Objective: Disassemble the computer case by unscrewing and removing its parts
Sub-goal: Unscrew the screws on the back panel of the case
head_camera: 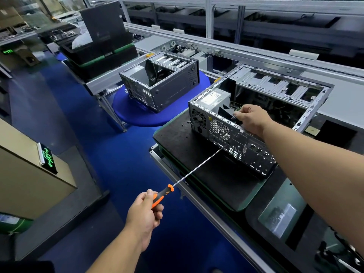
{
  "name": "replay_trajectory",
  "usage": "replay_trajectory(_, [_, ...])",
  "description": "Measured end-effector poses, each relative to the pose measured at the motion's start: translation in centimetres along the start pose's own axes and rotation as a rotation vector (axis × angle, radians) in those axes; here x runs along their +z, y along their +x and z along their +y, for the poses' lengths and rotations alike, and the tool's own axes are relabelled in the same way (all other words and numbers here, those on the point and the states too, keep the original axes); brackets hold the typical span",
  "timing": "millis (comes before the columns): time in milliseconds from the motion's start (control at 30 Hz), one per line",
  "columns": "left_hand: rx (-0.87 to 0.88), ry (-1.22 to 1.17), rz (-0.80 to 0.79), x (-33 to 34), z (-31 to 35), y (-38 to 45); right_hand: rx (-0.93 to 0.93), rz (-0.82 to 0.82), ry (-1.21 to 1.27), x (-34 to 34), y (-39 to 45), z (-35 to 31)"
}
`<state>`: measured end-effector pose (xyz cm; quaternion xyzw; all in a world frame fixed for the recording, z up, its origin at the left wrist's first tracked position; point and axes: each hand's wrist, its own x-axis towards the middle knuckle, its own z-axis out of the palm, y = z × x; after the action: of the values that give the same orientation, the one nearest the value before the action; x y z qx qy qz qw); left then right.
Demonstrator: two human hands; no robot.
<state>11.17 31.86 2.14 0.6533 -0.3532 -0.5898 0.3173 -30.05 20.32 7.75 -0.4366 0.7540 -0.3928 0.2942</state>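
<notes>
An open grey computer case (256, 107) lies on its side on a black mat (206, 170), rear panel facing me. My left hand (145, 211) grips the orange-and-black handle of a long screwdriver (197, 170); its tip meets the rear panel just below the round fan grille (220, 131). My right hand (252, 119) reaches over the case's top edge and holds a black fan part (228, 112) inside, beside the silver power supply (212, 99).
A second stripped case (159, 85) sits on a round blue platform (137, 119) to the left. Two small screws (186, 123) lie on the mat near the case. A conveyor rail (236, 50) runs behind. A beige cabinet (29, 174) stands at left, blue floor between.
</notes>
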Motion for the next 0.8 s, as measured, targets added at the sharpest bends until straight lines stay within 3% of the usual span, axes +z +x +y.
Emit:
replay_trajectory(167, [-0.039,-0.027,-0.005,-0.3,0.1,0.6,-0.176,0.18,-0.012,-1.0,-1.5,-0.8])
replay_trajectory(433, [-0.126,-0.024,0.002,-0.1,0.3,1.9,-0.147,0.27,0.558,-4.9,-4.9,-0.2])
replay_trajectory(533, [-0.144,-0.008,-0.006,-0.1,0.4,2.2,-0.113,0.328,0.642,-7.0,-6.3,0.3])
replay_trajectory(800, [-0.264,0.0,-0.083,0.0,-0.4,2.7,0.026,0.823,0.657,-11.3,-11.8,3.3])
